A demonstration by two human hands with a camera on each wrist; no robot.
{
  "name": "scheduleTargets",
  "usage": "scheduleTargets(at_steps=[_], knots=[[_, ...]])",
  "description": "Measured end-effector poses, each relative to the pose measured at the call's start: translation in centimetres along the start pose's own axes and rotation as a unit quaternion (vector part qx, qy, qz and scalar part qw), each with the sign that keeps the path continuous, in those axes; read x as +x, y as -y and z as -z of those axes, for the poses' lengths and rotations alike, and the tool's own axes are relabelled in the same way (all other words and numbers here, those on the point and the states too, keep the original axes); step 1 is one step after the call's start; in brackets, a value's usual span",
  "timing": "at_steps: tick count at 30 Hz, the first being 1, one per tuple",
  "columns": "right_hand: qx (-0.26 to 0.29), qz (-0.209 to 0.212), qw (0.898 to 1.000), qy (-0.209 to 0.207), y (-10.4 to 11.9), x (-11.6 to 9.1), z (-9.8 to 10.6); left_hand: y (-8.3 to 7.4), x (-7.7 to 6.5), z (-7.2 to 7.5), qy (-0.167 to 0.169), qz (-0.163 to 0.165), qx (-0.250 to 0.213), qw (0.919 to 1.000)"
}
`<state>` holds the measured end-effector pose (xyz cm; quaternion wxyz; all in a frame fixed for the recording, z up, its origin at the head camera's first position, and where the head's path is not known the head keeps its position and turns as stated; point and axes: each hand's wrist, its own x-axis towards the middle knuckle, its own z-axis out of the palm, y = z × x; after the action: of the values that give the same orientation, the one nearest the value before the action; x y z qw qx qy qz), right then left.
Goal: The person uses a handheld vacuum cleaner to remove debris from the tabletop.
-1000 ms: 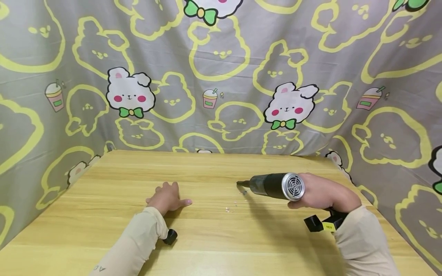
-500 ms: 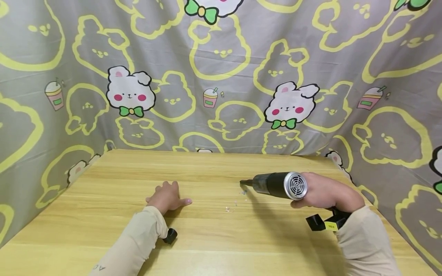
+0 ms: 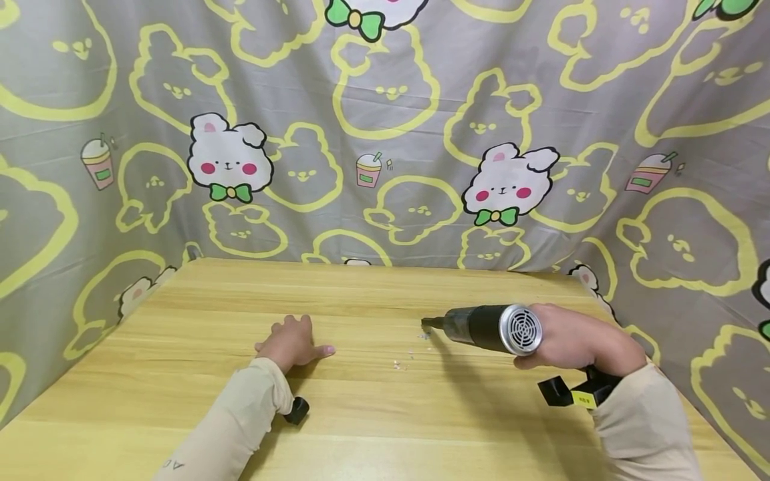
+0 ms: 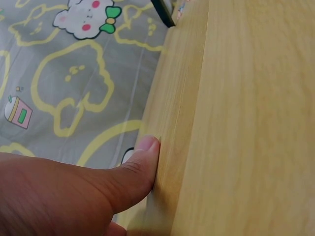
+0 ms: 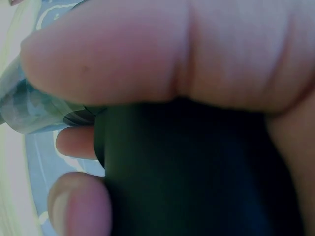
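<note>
In the head view my right hand (image 3: 580,339) grips a black handheld vacuum cleaner (image 3: 488,327), which has a clear barrel and a silver vented end. Its narrow nozzle (image 3: 433,323) points left and down, close above small bits of debris (image 3: 424,335); I cannot tell whether it touches the table. Thumb and fingers wrap the dark handle (image 5: 192,172) in the right wrist view. My left hand (image 3: 290,342) rests on the wooden table with its fingers spread, holding nothing. Only its thumb (image 4: 133,172) shows clearly in the left wrist view.
More pale scraps (image 3: 398,365) lie on the wooden table (image 3: 361,414), between the left hand and the vacuum. A grey patterned curtain (image 3: 391,220) encloses the table at the back and both sides. Black wrist mounts sit at both cuffs.
The right hand has shifted the vacuum slightly to the right, and the nozzle has slid a little past the debris under it. My left hand has stayed in place.
</note>
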<state>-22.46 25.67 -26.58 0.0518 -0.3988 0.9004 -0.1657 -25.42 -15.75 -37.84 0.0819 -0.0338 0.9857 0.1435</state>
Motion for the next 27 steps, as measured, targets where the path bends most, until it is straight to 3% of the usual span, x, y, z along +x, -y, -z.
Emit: scheduleTargets(at_steps=[11,16,22,27], knots=[[0.012,-0.001,1.000,0.015,0.7,0.1,0.0,0.0,0.0,-0.1,0.000,0.001,-0.002,1.0000],[0.002,0.000,1.000,-0.012,1.1,-0.1,-0.1,0.0,0.1,-0.1,0.000,0.003,-0.002,1.0000],[-0.031,0.032,0.998,-0.038,1.1,0.1,-0.3,0.0,0.0,-0.1,-0.001,0.004,-0.006,1.0000],[-0.024,0.016,0.998,-0.050,1.0,-0.1,0.0,0.0,-0.1,0.0,-0.001,0.002,-0.007,1.0000]])
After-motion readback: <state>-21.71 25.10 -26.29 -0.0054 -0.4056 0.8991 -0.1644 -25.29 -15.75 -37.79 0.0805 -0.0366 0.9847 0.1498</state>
